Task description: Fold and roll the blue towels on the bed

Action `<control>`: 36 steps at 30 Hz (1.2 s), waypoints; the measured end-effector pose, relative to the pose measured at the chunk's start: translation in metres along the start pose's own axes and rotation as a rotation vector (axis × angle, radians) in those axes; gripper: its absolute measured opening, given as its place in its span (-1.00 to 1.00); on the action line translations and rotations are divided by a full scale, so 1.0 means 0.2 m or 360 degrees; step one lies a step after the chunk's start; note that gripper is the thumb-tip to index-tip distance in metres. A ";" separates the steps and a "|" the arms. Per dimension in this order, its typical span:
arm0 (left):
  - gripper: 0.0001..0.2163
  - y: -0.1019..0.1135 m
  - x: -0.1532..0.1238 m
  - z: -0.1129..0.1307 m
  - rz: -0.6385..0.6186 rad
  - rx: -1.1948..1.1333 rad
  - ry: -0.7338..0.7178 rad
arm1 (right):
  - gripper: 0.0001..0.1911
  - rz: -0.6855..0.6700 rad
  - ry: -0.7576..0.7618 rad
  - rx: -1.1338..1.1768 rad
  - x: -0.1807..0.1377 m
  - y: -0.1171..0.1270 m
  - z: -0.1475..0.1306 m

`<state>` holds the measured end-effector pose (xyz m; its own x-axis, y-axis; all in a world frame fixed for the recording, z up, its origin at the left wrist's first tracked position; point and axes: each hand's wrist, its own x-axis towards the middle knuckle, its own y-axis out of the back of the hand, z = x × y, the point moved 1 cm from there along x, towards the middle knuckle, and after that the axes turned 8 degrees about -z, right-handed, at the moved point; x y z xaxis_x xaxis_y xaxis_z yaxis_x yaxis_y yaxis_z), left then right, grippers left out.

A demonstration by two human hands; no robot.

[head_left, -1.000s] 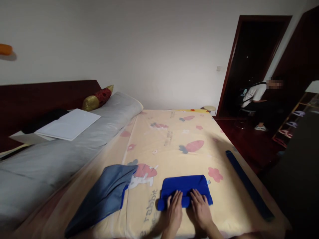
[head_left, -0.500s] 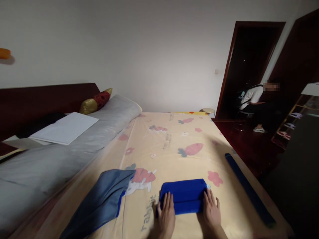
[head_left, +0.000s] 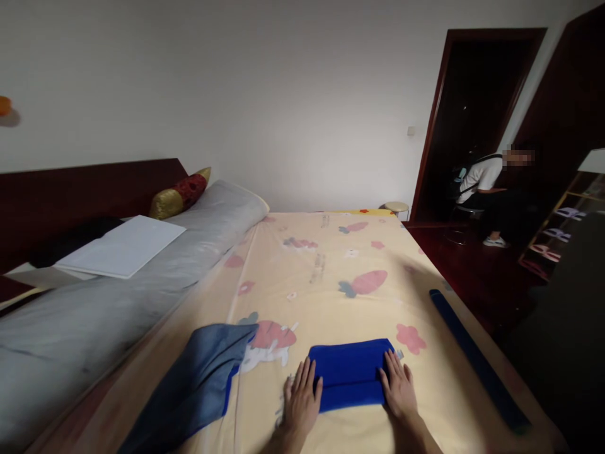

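Observation:
A folded bright blue cloth [head_left: 352, 372] lies flat on the yellow cartoon-print bed sheet [head_left: 331, 277] near the bed's front edge. My left hand [head_left: 301, 403] rests flat at the cloth's left edge, fingers stretched out and open. At its right edge my right hand [head_left: 399, 391] lies flat too, fingers spread and touching the cloth. Neither hand grips anything. A loose grey-blue garment [head_left: 198, 378] lies spread on the sheet to the left of my left hand.
A long dark blue strip [head_left: 477, 359] lies along the bed's right edge. A rolled grey quilt [head_left: 118, 296] with a white board [head_left: 120, 247] and a red-gold pillow [head_left: 182, 191] runs along the left. A person [head_left: 491, 189] sits by the dark doorway at right.
My hands moved from on top of the blue cloth out to its left and right edges. The cloth now lies as a flatter, neater rectangle.

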<state>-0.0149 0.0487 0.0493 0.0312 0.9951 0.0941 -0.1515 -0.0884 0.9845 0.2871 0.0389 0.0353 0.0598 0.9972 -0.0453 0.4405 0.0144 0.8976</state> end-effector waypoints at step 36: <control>-0.64 0.26 -0.11 0.12 -0.0398 -0.0342 0.0235 | -0.67 -0.0146 0.0187 -0.0154 -0.16 0.25 -0.16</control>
<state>0.0000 0.0219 0.1026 -0.0470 0.9819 -0.1835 -0.3619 0.1545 0.9193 0.2788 0.0094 0.0946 -0.0845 0.9930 -0.0827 0.3505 0.1073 0.9304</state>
